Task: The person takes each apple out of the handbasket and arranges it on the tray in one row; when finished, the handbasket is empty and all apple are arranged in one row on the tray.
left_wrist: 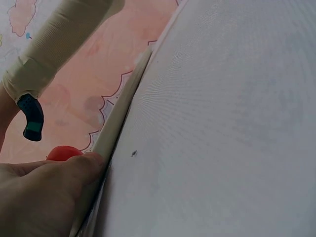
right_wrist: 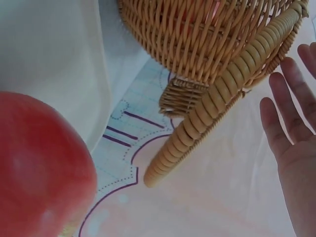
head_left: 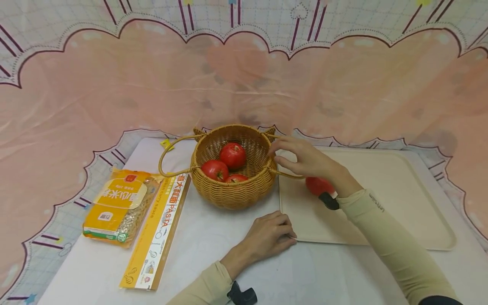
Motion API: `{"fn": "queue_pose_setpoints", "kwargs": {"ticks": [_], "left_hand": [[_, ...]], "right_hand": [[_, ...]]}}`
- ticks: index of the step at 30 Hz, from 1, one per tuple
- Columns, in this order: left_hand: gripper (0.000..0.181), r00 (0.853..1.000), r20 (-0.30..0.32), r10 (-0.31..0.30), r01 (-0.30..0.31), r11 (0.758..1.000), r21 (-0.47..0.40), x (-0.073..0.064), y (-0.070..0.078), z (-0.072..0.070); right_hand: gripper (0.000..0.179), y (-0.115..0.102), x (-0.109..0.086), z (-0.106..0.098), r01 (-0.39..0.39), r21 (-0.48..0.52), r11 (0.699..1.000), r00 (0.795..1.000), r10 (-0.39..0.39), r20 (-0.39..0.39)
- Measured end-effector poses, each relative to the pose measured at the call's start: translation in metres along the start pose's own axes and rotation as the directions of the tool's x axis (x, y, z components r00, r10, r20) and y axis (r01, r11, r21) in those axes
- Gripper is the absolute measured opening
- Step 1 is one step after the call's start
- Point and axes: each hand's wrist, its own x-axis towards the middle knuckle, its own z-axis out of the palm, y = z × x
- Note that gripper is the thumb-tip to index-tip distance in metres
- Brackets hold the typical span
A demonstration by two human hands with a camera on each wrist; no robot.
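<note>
A wicker basket (head_left: 232,195) with two loop handles holds several red apples (head_left: 232,156). At its right rim, over the right handle (right_wrist: 217,101), is my right hand (head_left: 303,157). Its fingers are spread and loosely bent in the right wrist view, with nothing between them. Another red apple (head_left: 318,185) sits on the cream tray (head_left: 396,203), partly hidden beneath my right wrist. My left hand (head_left: 268,236) pinches the tray's near left corner, fingers curled and thumb along the edge. In the left wrist view the thumb (left_wrist: 91,165) lies against the tray's rim.
Left of the basket lie an orange bag of noodles (head_left: 114,207) and a long flat yellow-and-white pasta box (head_left: 158,233). A small yellow piece (head_left: 167,144) lies behind the left handle. A patterned cloth (head_left: 228,84) hangs behind the white table (head_left: 213,237).
</note>
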Motion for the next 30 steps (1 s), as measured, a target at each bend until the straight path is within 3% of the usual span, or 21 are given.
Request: {"fn": "queue_pose_setpoints", "kwargs": {"ticks": [18,22,30], "left_hand": [[0.008,0.999,-0.025,0.031,-0.030,0.999,0.039,-0.001,-0.001,0.002],[0.008,0.999,-0.024,0.034,-0.033,0.999,0.043,-0.001,-0.001,0.002],[0.008,0.999,-0.026,0.037,-0.036,0.998,0.042,-0.001,-0.001,0.001]], "right_hand": [[0.013,0.001,0.024,0.002,0.055,0.005,0.998,0.995,-0.055,0.086],[0.013,0.000,0.031,0.001,0.037,-0.018,0.999,0.989,-0.034,0.142],[0.012,-0.001,0.051,0.008,0.041,-0.031,0.999,0.953,-0.030,0.302]]}}
